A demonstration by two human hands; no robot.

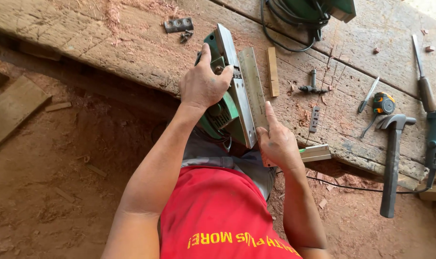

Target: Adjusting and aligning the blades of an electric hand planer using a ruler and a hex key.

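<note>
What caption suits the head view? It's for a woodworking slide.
Left hand grips a green electric planer turned sole-up on a worn wooden workbench while right hand lays a steel ruler along it.

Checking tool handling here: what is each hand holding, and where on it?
Left hand grips the green electric planer around its body. Right hand holds a metal ruler by its near end, against the planer's sole.

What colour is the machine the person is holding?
The electric planer has a green body with a grey metal base, best seen in the head view.
</note>
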